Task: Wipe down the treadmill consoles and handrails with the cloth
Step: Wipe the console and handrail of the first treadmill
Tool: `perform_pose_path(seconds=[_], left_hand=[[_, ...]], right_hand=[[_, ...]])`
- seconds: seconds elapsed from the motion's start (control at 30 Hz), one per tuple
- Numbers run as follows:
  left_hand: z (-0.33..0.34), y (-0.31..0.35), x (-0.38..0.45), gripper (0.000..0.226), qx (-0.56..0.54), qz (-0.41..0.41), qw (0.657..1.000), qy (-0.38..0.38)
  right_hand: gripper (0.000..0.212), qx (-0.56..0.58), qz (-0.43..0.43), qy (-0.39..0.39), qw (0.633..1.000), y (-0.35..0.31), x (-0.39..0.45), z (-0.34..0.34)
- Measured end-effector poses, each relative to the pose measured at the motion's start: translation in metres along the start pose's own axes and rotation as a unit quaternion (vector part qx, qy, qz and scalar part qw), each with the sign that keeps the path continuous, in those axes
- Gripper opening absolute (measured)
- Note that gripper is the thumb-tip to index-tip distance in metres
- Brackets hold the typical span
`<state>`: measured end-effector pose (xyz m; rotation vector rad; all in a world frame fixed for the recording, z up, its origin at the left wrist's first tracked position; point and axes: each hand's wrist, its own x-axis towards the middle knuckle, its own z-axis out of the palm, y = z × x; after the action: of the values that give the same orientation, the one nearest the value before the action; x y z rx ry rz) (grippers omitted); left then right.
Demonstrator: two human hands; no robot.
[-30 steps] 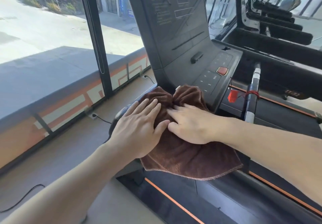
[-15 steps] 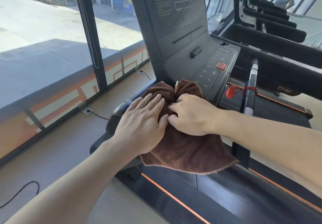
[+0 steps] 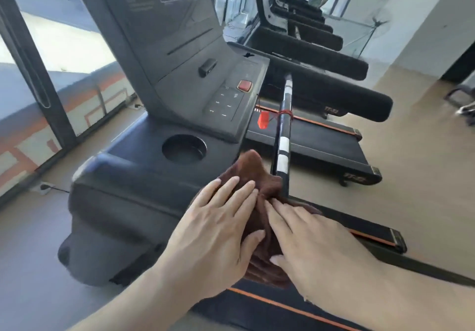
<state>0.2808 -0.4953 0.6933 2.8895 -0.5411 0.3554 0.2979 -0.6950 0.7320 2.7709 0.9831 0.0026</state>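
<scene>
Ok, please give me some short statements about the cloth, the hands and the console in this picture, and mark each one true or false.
1. Both the left hand and the right hand press flat on the brown cloth. True.
2. The cup holder holds a bottle. False: it is empty.
3. The console has a red button. True.
4. The cloth covers the keypad. False: it lies nearer, below the keypad.

Both hands flat on the cloth (image 3: pixel 259 176) at the console (image 3: pixel 180 94) near edge, left hand (image 3: pixel 216 233) beside right hand (image 3: pixel 316 248); cup holder (image 3: pixel 184 148) beyond-left of them, handrail (image 3: pixel 284 135) just beyond-right
</scene>
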Motion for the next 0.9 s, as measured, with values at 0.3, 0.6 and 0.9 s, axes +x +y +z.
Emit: perform_pose_path(seconds=[0.3, 0.6, 0.9], left_hand=[[0.008, -0.003, -0.017, 0.068, 0.043, -0.035, 0.998, 0.041], [0.044, 0.152, 0.024, 0.066, 0.019, -0.056, 0.998, 0.038], [0.062, 0.215, 0.038, 0.062, -0.001, -0.096, 0.994, 0.046]], right_hand=[[0.095, 0.018, -0.09, 0.054, 0.994, 0.012, 0.001, 0.02], [0.105, 0.001, -0.025, 0.05, 0.998, 0.119, -0.106, 0.05], [0.099, 0.06, -0.072, -0.072, 0.993, 0.179, -0.146, 0.046]])
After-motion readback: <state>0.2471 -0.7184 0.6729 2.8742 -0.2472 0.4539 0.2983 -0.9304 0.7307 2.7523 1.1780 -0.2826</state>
